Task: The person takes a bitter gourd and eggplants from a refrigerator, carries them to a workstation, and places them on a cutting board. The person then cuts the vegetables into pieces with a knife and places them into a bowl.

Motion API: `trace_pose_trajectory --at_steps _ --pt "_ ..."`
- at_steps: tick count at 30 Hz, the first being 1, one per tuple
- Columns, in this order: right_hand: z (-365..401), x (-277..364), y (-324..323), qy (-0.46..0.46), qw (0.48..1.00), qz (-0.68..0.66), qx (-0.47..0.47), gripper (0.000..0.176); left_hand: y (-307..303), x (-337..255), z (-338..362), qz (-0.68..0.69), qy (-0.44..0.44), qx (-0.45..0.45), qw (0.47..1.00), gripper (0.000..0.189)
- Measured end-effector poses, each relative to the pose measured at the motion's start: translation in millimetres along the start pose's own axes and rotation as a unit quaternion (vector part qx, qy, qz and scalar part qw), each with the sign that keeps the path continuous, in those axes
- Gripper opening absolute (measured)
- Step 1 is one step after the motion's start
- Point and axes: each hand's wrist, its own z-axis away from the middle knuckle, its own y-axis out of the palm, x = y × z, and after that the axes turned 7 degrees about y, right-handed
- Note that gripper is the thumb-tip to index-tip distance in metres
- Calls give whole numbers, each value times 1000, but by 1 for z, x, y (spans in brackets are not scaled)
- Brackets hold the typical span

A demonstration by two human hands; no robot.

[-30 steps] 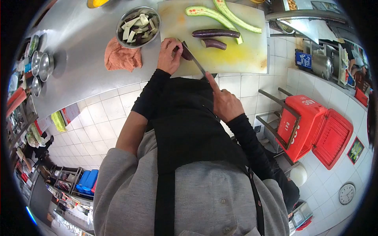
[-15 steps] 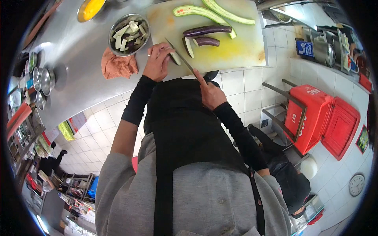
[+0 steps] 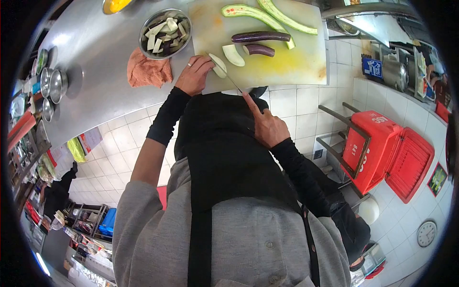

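Note:
My left hand [image 3: 193, 75] rests on the near left of the pale cutting board [image 3: 291, 62], fingertips pressing a halved aubergine piece [image 3: 219, 65] with its white flesh up. A second cut half [image 3: 234, 55] lies just right of it. My right hand [image 3: 267, 125] grips a knife [image 3: 234, 85], index finger stretched along the blade, whose tip meets the held piece. Farther back lie a whole purple aubergine [image 3: 260, 37] and a shorter one [image 3: 259, 49].
Two long green gourd halves [image 3: 267, 16] lie at the board's far side. A steel bowl of cut aubergine strips [image 3: 165, 32] and an orange cloth [image 3: 149, 71] sit left on the steel counter [image 3: 95, 57]. Small steel bowls [image 3: 51, 86] stand far left. Red crates [image 3: 387, 153] stand below right.
The aubergine piece has been split: one half now lies flat, flesh up, beside the other. The knife has drawn back toward me and my left hand has shifted onto the near half.

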Motion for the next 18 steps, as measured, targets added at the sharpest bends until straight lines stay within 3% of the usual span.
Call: trace_pose_trajectory --at_steps 8,13,18 --pt "-36 -5 55 -2 999 -35 -27 94 -12 -13 13 -53 -47 -14 997 44" --pt "-15 -6 18 9 997 -50 -61 95 -21 -17 4 -29 -78 -66 994 41" --pt "-16 -15 13 53 995 -20 -83 86 -13 -16 -42 18 3 -7 1000 27"
